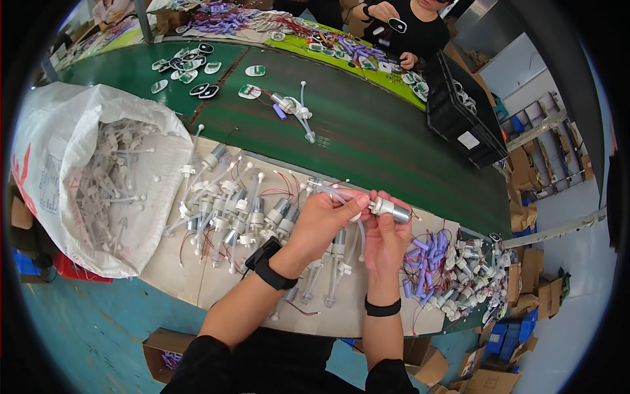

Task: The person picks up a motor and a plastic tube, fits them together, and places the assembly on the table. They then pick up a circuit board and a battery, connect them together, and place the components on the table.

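Above the middle of the bench my two hands meet. In my right hand [387, 246] lies a small motor pump [392, 210], a silver cylinder with a white head, gripped between thumb and fingers. My left hand [325, 223] pinches a clear plastic tube [341, 192] with a white fitting at the pump's white end. Whether the tube is pushed onto the pump, I cannot tell. Beneath and left of my hands lie many similar motor pumps [256, 217] with red wires and tubes. At far left, a white woven sack [82, 108] holds loose tubes with white fittings.
Purple battery cells [426, 262] and more pumps [469, 272] are heaped at the right. Beyond the bench runs a green conveyor belt [367, 154] carrying circuit boards in white shells [187, 62] and one wired assembly [292, 108]. A black crate [462, 121] stands far right; a co-worker [420, 29] sits across.
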Demonstrator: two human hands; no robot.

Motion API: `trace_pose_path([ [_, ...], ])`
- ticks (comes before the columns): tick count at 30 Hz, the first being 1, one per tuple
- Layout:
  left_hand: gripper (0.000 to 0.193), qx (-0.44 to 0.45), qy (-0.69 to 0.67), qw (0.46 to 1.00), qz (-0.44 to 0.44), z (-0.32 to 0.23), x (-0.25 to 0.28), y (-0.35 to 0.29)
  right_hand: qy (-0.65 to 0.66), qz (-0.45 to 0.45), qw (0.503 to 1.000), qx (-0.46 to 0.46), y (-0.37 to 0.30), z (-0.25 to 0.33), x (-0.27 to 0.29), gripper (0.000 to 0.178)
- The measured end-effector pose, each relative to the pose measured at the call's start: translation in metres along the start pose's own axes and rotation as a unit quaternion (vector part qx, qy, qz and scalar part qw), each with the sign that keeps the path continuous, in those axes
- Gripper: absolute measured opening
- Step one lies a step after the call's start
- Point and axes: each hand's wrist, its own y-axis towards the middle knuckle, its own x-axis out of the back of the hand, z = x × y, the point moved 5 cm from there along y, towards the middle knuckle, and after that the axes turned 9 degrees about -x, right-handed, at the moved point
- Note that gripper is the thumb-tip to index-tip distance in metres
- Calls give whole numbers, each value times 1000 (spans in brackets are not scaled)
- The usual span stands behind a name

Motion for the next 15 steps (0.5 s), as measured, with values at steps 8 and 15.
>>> trace_pose_path([
  [8, 20, -36, 17, 999, 3, -9, -4, -2, -46, 21, 999, 12, -1, -1, -10, 37],
  [15, 22, -38, 43, 998, -6, -6, -11, -10, -15, 60, 998, -3, -1, 7, -4, 37],
])
